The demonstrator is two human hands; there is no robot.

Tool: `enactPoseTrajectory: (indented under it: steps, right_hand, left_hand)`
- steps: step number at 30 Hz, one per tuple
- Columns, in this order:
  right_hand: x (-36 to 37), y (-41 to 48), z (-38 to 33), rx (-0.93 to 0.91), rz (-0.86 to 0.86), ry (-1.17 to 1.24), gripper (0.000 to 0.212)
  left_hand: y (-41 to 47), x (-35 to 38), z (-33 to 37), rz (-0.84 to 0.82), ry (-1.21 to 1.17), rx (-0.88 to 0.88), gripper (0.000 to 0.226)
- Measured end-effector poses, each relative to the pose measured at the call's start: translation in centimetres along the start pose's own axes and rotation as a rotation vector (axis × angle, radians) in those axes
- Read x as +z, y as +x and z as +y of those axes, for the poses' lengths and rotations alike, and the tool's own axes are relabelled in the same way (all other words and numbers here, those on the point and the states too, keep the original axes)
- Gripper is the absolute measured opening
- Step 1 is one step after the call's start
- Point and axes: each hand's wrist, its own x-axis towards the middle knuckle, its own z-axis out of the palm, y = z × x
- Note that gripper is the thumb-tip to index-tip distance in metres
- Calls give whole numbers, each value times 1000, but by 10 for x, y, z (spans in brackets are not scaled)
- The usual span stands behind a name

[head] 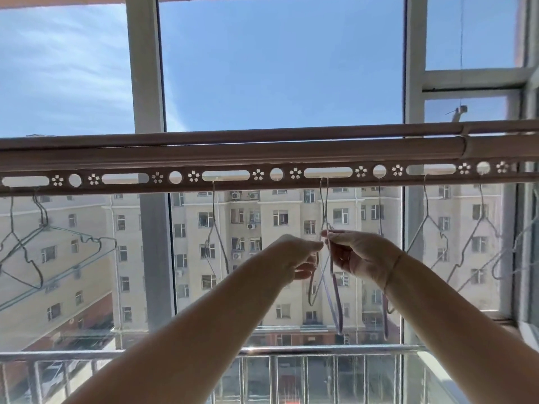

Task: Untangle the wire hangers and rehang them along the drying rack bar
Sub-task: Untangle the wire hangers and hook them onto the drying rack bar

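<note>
Overhead, a drying rack bar (pixel 262 153) spans a balcony window (pixel 280 68) that faces an apartment block (pixel 262 217). Wire hangers hook into the slotted strip (pixel 163 186) beneath the bar. At far left, two crossed hangers (pixel 29 252) look yet to be separated, while single hangers (pixel 428 225) are spaced out to the right. At centre a pale hanger (pixel 332 287), hooked in a slot, hangs edge-on between two raised hands. The left hand (pixel 294 258) and the right hand (pixel 358 255) each pinch its wire just below the neck, fingers curled in. The step looks to be settling this hanger in its slot. Next would likely come the crossed pair, where one hook must be lifted clear of the other.
</note>
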Motion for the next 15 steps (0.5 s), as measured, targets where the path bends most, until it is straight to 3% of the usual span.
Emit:
enactPoseTrajectory:
  steps: [6,15]
  right_hand:
    - [-3,-1,-2,-6,-16,-4,19]
    - [-4,1,-4,-55,13,15,31]
  left_hand:
    - [5,6,-6,-8,-65,-50,10]
    - [-5,2,-11,122,-160,161,14]
